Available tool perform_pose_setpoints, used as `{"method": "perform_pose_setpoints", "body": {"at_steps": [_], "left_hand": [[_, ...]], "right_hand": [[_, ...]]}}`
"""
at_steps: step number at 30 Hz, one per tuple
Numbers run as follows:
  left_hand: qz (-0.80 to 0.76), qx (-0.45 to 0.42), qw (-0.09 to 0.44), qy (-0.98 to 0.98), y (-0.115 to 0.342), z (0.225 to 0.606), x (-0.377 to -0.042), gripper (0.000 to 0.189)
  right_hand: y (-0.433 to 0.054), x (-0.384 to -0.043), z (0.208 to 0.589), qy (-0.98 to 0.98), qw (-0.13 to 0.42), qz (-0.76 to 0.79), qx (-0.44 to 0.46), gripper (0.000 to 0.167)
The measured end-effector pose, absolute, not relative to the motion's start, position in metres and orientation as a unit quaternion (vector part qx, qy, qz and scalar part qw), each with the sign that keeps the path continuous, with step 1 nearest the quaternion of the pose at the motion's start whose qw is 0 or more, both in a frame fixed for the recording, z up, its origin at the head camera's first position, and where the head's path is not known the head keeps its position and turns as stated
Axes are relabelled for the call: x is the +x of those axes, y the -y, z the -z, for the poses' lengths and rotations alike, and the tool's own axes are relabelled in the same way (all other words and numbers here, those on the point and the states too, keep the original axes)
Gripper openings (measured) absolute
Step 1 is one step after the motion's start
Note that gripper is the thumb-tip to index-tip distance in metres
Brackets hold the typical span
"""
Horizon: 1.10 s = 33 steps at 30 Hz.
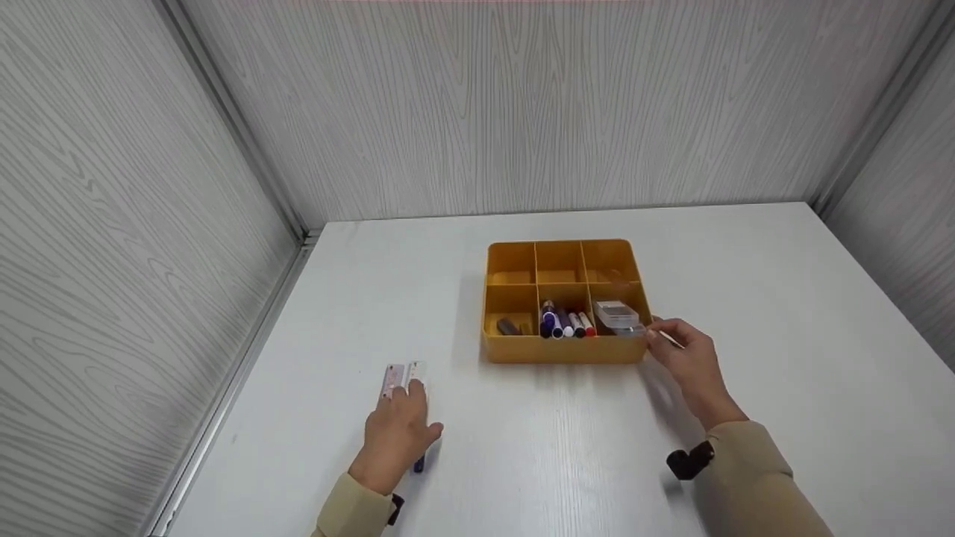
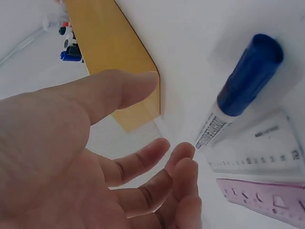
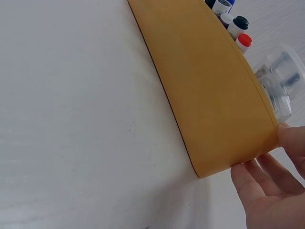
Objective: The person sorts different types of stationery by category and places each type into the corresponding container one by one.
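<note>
My left hand point(image 1: 397, 432) hovers over the items on the table's left side, fingers spread and holding nothing. Beneath and beside it lie a pink ruler point(image 2: 259, 198), a clear ruler point(image 2: 259, 152) and a whiteboard marker with a blue cap point(image 2: 250, 74); in the head view the hand hides part of them. With my right hand point(image 1: 688, 358) I grip the yellow compartment box point(image 1: 563, 350) at its front right corner. In the right wrist view the thumb is at the rim and the fingers point(image 3: 248, 183) touch the outer side wall.
Several markers point(image 1: 567, 324) fill the box's front middle compartment. A clear plastic case point(image 1: 616, 315) leans in the front right one, and a dark grey piece point(image 1: 508, 327) lies in the front left. Wood-grain panels point(image 1: 477, 112) enclose the white table point(image 1: 552, 447) at the back and sides.
</note>
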<state>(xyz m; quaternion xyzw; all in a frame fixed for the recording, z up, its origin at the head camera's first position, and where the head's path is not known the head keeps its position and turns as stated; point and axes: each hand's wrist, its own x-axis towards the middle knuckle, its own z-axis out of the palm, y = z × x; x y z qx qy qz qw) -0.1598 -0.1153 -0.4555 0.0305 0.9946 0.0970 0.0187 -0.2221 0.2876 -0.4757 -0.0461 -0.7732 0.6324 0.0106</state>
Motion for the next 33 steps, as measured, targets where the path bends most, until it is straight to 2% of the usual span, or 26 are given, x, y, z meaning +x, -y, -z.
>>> {"method": "perform_pose_setpoints", "body": {"at_steps": [5,12,20,28,33], "left_hand": [[-0.083,0.034,0.008,-0.996,0.112,0.464,-0.154,0.066],[-0.084,0.054,-0.023,-0.995,0.109,0.472,-0.149,0.043],[-0.121,0.049,-0.004,-0.991,0.106,0.474,-0.151,0.027],[-0.159,0.047,0.001,-0.986,0.105,0.470,-0.155,0.024],[-0.172,0.067,-0.031,-0.982,0.107,0.468,-0.161,0.022]], "right_hand": [[-0.289,-0.222,0.476,0.761,0.011,-0.647,-0.049,0.038],[-0.289,-0.223,0.476,0.750,0.012,-0.659,-0.049,0.035],[-0.288,-0.223,0.474,0.766,0.003,-0.640,-0.059,0.033],[-0.288,-0.224,0.476,0.771,0.007,-0.635,-0.051,0.037],[-0.288,-0.223,0.477,0.767,0.013,-0.640,-0.046,0.037]]}}
